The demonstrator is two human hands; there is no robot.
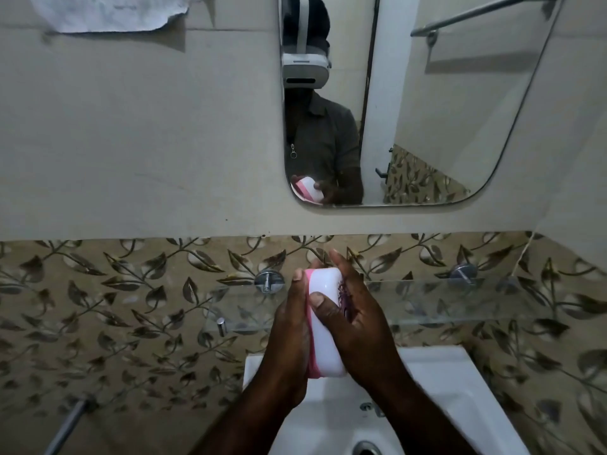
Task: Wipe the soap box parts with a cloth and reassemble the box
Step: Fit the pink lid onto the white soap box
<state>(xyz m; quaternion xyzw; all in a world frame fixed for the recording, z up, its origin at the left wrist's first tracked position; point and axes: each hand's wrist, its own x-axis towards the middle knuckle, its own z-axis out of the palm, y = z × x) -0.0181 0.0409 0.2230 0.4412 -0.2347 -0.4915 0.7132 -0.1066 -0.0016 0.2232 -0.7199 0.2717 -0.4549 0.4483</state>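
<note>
The left hand (289, 326) presses its palm on the pink side of the soap box (325, 320), which is held upright above the white sink (443, 382), and the right hand (358, 326) grasps its white lid from the other side, thumb on top.

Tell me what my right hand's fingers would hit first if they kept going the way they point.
Probably the leaf-patterned wall tile. The right hand grips the soap box with fingers aimed up and away; depth is unclear, so the glass shelf might come first.
</note>
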